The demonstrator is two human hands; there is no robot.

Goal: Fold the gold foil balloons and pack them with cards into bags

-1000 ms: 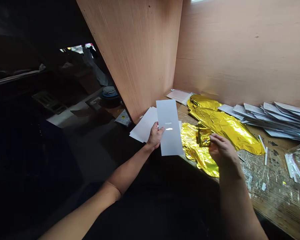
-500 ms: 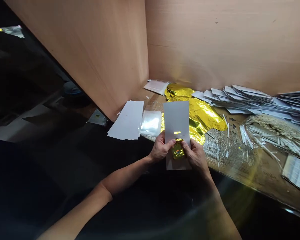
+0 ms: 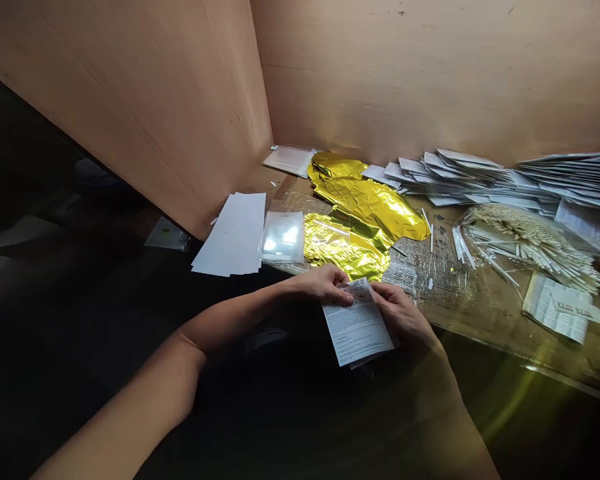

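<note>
Both hands hold a printed card (image 3: 359,330), folded over and tilted in front of the table edge. Small text and a barcode cover the side that faces me. My left hand (image 3: 329,285) pinches its upper left part, thumb on the print. Along the upper right edge, my right hand (image 3: 403,312) grips the card with its fingers mostly behind it. The small gold foil piece is hidden now. Just beyond my hands lie crumpled gold foil sheets (image 3: 350,243) on the table.
White cards (image 3: 233,233) and clear plastic sleeves (image 3: 283,238) lie at the left. Overlapping folded cards (image 3: 460,175) line the back wall. A bag of white sticks (image 3: 540,243) and a folded printed sheet (image 3: 555,307) lie right. Wooden panels (image 3: 405,73) enclose the back and left.
The white card, flat and upright before, is now folded over with its printed side showing. The gold foil piece on it has gone out of sight. The view has shifted slightly right.
</note>
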